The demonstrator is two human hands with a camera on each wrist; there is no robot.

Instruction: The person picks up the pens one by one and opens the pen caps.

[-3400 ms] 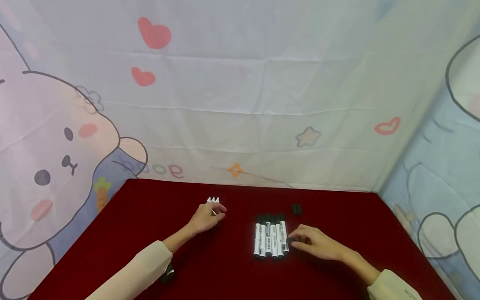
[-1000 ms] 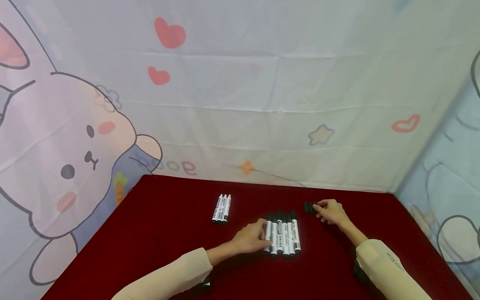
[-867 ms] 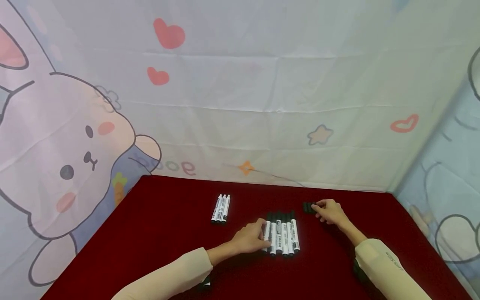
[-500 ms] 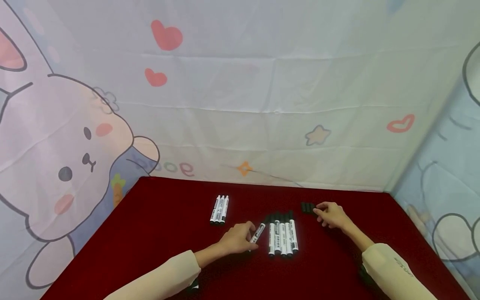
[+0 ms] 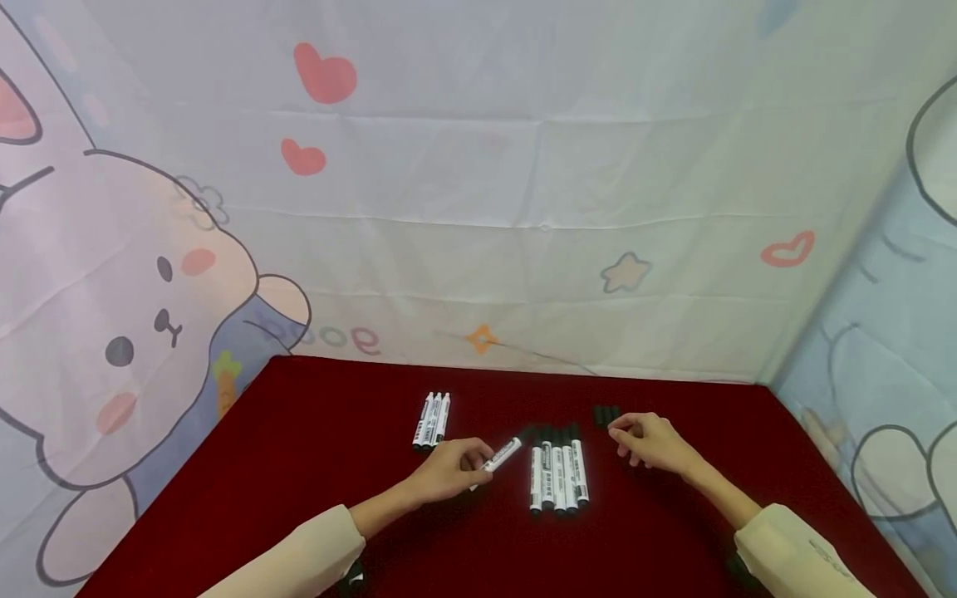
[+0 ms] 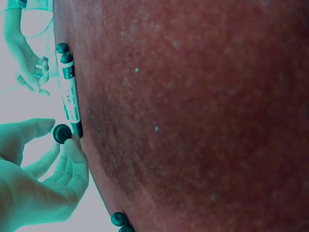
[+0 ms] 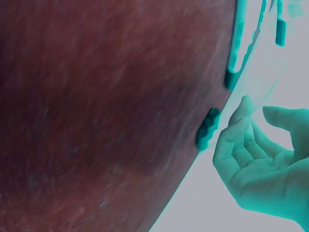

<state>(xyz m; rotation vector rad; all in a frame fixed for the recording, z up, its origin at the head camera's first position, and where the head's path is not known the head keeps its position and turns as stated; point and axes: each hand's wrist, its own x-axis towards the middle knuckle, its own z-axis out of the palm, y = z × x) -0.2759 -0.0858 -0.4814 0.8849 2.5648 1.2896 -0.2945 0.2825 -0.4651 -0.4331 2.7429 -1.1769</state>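
My left hand (image 5: 444, 471) pinches a whiteboard marker (image 5: 503, 453), white with a black cap, held tilted with the cap pointing away to the right. In the left wrist view the marker's round black end (image 6: 62, 134) shows between thumb and fingers. To its right lies a row of several capped markers (image 5: 559, 477). Farther back on the left are three uncapped markers (image 5: 432, 421), white tips pointing away. My right hand (image 5: 652, 442) holds nothing; in the right wrist view its thumb and forefinger stand apart. Beside its fingertips, three black caps (image 5: 606, 416) lie in a row.
A dark red cloth (image 5: 449, 540) covers the table. Behind it hangs a pale printed curtain (image 5: 478, 191), with another side panel at right. A small black-and-white object (image 5: 355, 575) lies partly hidden by the left sleeve, and a dark one (image 5: 742, 571) by the right sleeve.
My left hand has left the uncapped markers, picked a capped marker off the row's left end and moved left with it. My right hand has set down a third cap and drawn back.
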